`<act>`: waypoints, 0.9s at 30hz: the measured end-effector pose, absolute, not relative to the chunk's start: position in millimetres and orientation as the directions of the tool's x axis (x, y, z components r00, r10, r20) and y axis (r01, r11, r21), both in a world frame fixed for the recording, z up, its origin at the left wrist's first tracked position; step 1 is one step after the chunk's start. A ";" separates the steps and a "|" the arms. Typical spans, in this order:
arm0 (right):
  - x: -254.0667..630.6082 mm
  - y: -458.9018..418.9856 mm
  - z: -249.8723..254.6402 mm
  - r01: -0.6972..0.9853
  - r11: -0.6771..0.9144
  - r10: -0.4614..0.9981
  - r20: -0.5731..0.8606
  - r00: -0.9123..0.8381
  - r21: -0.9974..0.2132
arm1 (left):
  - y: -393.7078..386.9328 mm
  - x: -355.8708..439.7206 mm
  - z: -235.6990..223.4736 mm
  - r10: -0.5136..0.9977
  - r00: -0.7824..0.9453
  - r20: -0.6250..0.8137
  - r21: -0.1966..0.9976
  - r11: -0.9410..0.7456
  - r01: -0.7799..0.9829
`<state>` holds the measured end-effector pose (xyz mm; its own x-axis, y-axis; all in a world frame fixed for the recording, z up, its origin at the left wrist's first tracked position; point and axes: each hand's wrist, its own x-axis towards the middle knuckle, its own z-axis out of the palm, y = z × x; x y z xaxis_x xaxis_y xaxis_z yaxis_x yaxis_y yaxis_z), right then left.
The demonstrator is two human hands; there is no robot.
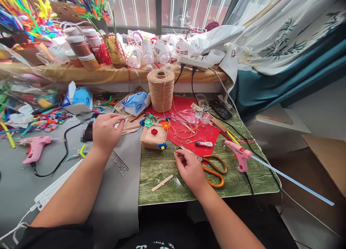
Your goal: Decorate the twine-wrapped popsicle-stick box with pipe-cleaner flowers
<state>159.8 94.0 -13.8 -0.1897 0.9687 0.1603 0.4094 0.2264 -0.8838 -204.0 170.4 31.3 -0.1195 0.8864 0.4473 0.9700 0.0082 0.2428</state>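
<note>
My left hand (106, 132) reaches over the pile of flat wooden craft sticks (132, 125), fingers pinched; a thin pale bit shows at the fingertips, too small to name. Low over the green wood-patterned mat, my right hand (190, 169) has its fingers curled together, and whatever they hold is hidden. Beside it lie scissors (220, 175) with orange handles, blades partly behind the hand. Between the hands sits a twine-covered box (152, 142) with a red flower (154, 132) on top and blue, teal and orange flowers about its edges. One single craft stick (162, 183) lies nearer the front edge.
A large twine spool (161, 92) stands behind the box, on red sheet material (178, 130). Pink glue guns lie at left (38, 148) and right (240, 155), with trailing cords. A clear ruler (119, 163), a small tube (203, 144) and tissue packs (136, 102) are nearby.
</note>
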 end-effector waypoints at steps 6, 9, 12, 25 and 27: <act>197.7 140.5 8.5 0.160 0.119 0.978 0.144 0.151 -0.980 | 151.6 -182.0 50.2 0.780 -0.277 0.561 0.599 -0.152 0.786; 214.5 165.5 10.8 0.180 0.103 0.982 0.129 0.136 -0.978 | 129.0 -151.1 65.0 0.835 -0.142 0.531 0.640 -0.285 0.713; 224.8 164.3 14.2 0.390 0.104 0.983 0.154 0.100 -0.915 | 105.3 -104.6 72.3 0.924 0.255 0.284 0.720 -0.381 0.581; 292.8 47.7 -0.7 0.866 0.253 0.967 0.128 -0.219 -0.432 | 103.1 -42.2 0.0 0.788 0.547 -0.284 0.898 0.019 0.439; 294.8 53.0 -2.4 0.883 0.250 0.968 0.125 -0.218 -0.398 | 104.0 -41.3 -0.1 0.804 0.535 -0.260 0.887 -0.021 0.462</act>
<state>294.8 53.0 -2.4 -0.2181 0.9679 0.1251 0.8827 0.2503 -0.3978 -41.3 104.0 -0.1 0.5350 0.8040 -0.2595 0.4616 -0.0208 0.8869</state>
